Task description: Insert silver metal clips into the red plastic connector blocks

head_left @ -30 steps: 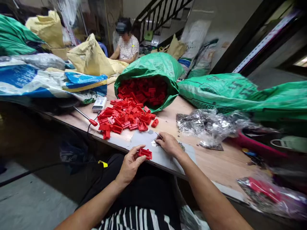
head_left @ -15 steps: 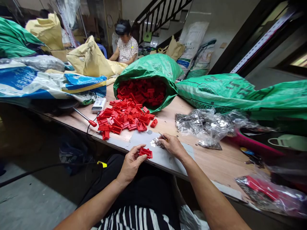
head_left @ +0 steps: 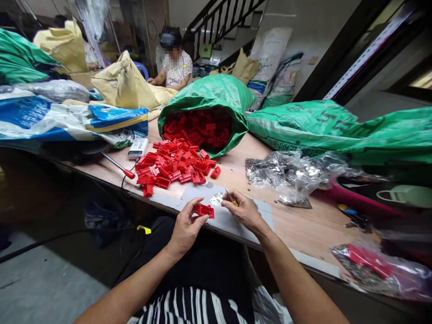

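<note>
Beyond the table (head_left: pixel 303 229), I see a stair railing (head_left: pixel 232 22) and another person (head_left: pixel 177 69) seated among sacks, while close to me a green sack (head_left: pixel 216 90) lies with its mouth towards the work and a heap of red parts (head_left: pixel 175 164) spills out of it. What has just changed is at the right hand (head_left: pixel 249 212): it has drawn back slightly from the small silvery pieces (head_left: pixel 216 198) on the grey mat (head_left: pixel 222 221), and the yellow grip of its thin pointed tool (head_left: pixel 234 203) has come into my view. Its fingers are closed around that grip; whether a silvery piece is caught as well, I cannot tell. The left hand (head_left: pixel 185 229) has barely moved and pinches one red part (head_left: pixel 205 210) by its end, over the near edge of the mat, though the part looks a little more tilted to me now. I take that to mean the part is being kept steady while the tool hand does the moving, with the two hands near each other but apart. As for writing, dark characters run across the long green sack (head_left: pixel 337 128) on my right, and pale ones sit on the blue-and-white sack (head_left: pixel 37 114) on my left, but they are too blurred for me to read. Small print shows on the white device (head_left: pixel 138 147) beside the heap, equally unreadable from here, and I can make out no brand anywhere.
</note>
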A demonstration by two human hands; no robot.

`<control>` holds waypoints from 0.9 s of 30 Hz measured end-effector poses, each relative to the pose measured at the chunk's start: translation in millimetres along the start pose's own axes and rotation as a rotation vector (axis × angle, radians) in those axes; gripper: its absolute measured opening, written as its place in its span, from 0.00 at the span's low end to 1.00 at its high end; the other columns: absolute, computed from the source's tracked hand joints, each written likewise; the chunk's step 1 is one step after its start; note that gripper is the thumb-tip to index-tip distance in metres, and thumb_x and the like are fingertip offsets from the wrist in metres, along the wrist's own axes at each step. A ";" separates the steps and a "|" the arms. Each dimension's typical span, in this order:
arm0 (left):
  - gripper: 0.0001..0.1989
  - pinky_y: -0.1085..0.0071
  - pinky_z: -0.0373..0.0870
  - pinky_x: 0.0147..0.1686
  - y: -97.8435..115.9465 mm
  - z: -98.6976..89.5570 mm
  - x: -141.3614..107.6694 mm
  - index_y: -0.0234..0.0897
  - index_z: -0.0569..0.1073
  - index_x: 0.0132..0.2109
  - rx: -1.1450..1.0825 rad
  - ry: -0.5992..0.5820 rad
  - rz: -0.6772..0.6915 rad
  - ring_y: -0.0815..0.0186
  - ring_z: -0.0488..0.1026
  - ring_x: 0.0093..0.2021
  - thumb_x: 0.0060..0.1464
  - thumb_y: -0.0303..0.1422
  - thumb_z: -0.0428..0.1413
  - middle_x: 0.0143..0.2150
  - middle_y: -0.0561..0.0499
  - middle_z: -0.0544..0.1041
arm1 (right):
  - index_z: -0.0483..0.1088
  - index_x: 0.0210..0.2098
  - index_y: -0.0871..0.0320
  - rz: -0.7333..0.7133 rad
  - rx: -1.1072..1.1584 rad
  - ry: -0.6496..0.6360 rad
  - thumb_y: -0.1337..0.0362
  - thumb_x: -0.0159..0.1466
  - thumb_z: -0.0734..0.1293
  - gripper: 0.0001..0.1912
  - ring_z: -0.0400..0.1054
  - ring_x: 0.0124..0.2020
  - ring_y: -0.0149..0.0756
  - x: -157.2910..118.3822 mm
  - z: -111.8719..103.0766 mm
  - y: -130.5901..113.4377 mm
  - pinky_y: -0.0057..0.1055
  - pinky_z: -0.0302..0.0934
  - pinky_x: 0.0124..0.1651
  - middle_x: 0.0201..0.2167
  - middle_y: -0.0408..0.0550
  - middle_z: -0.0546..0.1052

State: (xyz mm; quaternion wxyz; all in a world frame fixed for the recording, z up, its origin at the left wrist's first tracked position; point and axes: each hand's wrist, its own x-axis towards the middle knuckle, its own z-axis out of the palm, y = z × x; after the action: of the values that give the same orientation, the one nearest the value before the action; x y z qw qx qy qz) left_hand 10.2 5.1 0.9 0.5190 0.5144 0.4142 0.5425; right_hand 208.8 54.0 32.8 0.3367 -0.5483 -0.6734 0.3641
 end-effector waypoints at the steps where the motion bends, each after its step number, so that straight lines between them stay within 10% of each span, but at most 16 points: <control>1: 0.23 0.67 0.73 0.46 0.4 0.3 -0.5 0.41 0.67 0.55 0.023 0.010 0.022 0.63 0.72 0.48 0.52 0.34 0.59 0.48 0.47 0.74 | 0.67 0.33 0.56 -0.008 0.037 -0.020 0.57 0.59 0.66 0.09 0.63 0.28 0.30 -5.5 3.2 -3.0 0.26 0.58 0.32 0.28 0.41 0.70; 13: 0.15 0.67 0.73 0.46 14.1 3.9 -7.3 0.40 0.72 0.49 0.261 -0.071 0.237 0.62 0.73 0.47 0.54 0.31 0.57 0.46 0.46 0.74 | 0.66 0.35 0.56 -0.075 -0.032 0.021 0.59 0.62 0.64 0.07 0.63 0.30 0.30 -33.9 23.7 -17.8 0.26 0.57 0.35 0.29 0.41 0.70; 27: 0.20 0.68 0.71 0.45 21.9 7.2 -5.6 0.38 0.71 0.50 -0.257 -0.082 -0.166 0.65 0.73 0.42 0.49 0.33 0.61 0.43 0.49 0.77 | 0.63 0.35 0.56 0.116 0.412 -0.112 0.51 0.61 0.64 0.14 0.52 0.19 0.24 -42.9 19.9 -19.6 0.24 0.49 0.22 0.24 0.37 0.64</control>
State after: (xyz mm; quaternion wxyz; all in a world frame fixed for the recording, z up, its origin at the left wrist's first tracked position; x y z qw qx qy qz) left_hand 14.0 -3.6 22.7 0.6401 0.4297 0.3608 0.5248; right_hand 189.6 6.7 37.2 0.3820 -0.4848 -0.5697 0.5426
